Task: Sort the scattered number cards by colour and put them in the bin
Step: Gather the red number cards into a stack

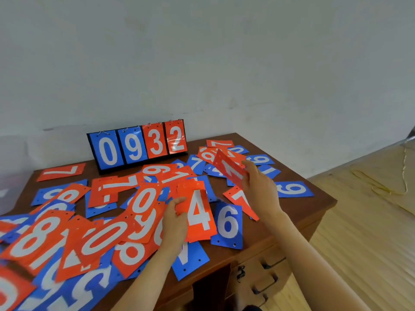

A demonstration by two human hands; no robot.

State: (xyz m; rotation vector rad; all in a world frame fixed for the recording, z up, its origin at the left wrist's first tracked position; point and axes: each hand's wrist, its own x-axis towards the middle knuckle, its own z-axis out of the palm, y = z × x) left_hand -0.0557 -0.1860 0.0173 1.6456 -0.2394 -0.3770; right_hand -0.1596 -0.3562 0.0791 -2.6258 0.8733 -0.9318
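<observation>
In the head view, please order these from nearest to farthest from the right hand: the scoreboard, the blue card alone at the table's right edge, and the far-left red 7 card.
1. Blue card, just right of the right hand.
2. Scoreboard, at the back, to its left.
3. Red 7 card, far-left corner.

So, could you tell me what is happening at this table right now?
A person is collecting the red number cards. The left hand holds a stack of red cards with a 4 on top, while the right hand pinches another red card lifted above the wooden table. Many loose cards, red and blue mixed, lie scattered over it, and a flip scoreboard reading 0932 stands at the back.
</observation>
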